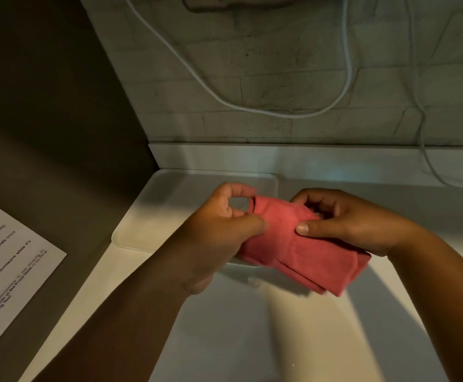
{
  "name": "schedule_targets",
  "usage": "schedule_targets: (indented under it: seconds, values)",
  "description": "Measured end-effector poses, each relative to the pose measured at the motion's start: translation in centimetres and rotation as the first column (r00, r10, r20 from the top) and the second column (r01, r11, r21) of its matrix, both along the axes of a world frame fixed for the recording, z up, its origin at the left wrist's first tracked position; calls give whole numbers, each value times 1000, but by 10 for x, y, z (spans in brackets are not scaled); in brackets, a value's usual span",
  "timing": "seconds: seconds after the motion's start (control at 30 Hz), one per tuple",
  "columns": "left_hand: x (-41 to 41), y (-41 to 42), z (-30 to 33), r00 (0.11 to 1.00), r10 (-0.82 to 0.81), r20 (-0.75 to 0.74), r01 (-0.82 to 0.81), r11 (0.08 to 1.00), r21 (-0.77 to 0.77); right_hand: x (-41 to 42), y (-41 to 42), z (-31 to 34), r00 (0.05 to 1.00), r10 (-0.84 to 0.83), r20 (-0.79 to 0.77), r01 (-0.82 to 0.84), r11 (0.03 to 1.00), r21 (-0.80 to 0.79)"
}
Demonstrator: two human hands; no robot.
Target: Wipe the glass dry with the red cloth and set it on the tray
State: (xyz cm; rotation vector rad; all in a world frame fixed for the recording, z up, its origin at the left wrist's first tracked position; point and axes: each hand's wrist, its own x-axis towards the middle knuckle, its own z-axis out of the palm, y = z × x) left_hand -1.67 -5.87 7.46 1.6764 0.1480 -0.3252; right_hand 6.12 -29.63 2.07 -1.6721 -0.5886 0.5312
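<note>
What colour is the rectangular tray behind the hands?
White, matching the counter; the rectangular plastic tray shows best in the head view.

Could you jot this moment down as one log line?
step: wiping | both hands grip red cloth | glass barely visible | tray holds nothing

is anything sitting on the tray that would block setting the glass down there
Nothing visible blocks it. The shown part of the white tray is bare; both hands and the red cloth cover its near right part. The glass is in the left hand.

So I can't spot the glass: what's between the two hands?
In the head view, only the red cloth spans from left hand to right hand; the glass can't be made out.
</note>
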Motion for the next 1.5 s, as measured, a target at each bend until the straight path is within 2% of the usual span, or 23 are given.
schedule_targets:
  seconds: [0.1, 0.17, 0.23, 0.33, 0.47, 0.53, 0.63, 0.7, 0.77, 0.8, 0.87, 0.9, 0.93, 1.0, 1.03, 1.1, 1.27, 1.4, 1.47, 1.5]
  values:
    - [-2, -9, -10, 994, -49, -93, 56, 996, 70, 2, -9, 5, 994, 101, -44, -103, 993, -57]
    - [-2, -15, -19, 996, -73, -56, 82, 981, 175, 2, -15, 5, 981, 149, -124, -162, 981, -108]
    - [0, -24, -29, 996, -90, 2, 86, 959, 271, 2, -23, 3, 964, 167, -207, -214, 950, -229]
    - [6, -38, -55, 994, -105, 18, 92, 931, 354, 5, -40, -3, 948, 149, -283, -265, 860, -437]
    - [19, -61, -94, 983, -165, 83, 100, 854, 510, 13, -55, -15, 947, 27, -320, -238, 726, -645]
    - [28, -72, -106, 973, -198, 114, 100, 818, 566, 19, -58, -23, 971, -16, -240, -176, 636, -751]
    - [44, -83, -112, 957, -254, 141, 97, 737, 669, 29, -60, -38, 994, -99, 44, 90, 536, -840]
    - [49, -89, -114, 939, -299, 170, 67, 642, 763, 28, -57, -47, 954, -184, 236, 297, 483, -824]
    - [48, -95, -116, 900, -358, 250, -35, 511, 859, 21, -50, -55, 884, -156, 440, 465, 373, -803]
    - [45, -97, -117, 870, -392, 298, -98, 455, 885, 15, -46, -60, 820, -119, 560, 562, 351, -749]
    - [39, -98, -122, 808, -473, 352, -158, 401, 902, 0, -33, -73, 638, -132, 758, 720, 452, -527]
    - [36, -98, -126, 788, -523, 323, -127, 376, 918, -10, -25, -78, 576, -154, 802, 742, 511, -434]
    - [32, -97, -130, 771, -576, 273, -79, 339, 937, -19, -18, -84, 556, -154, 817, 737, 545, -400]
    - [27, -93, -138, 751, -627, 205, -7, 303, 953, -32, -10, -96, 580, -125, 805, 710, 562, -424]
    - [27, -92, -141, 756, -623, 201, 10, 318, 948, -34, -8, -102, 591, -134, 796, 704, 567, -428]
    - [30, -91, -146, 767, -601, 226, 5, 357, 934, -33, -9, -108, 579, -178, 796, 721, 568, -397]
    - [35, -91, -151, 774, -595, 214, -23, 311, 950, -25, -10, -110, 576, -169, 800, 714, 580, -392]
    - [30, -87, -140, 772, -602, 207, 19, 348, 937, -25, -15, -103, 625, -115, 772, 676, 574, -462]
    - [16, -77, -126, 744, -604, 287, -19, 409, 912, -26, -14, -92, 640, -123, 758, 670, 572, -473]
    - [10, -73, -118, 715, -587, 380, -81, 470, 879, -23, -13, -87, 633, -154, 759, 684, 570, -455]
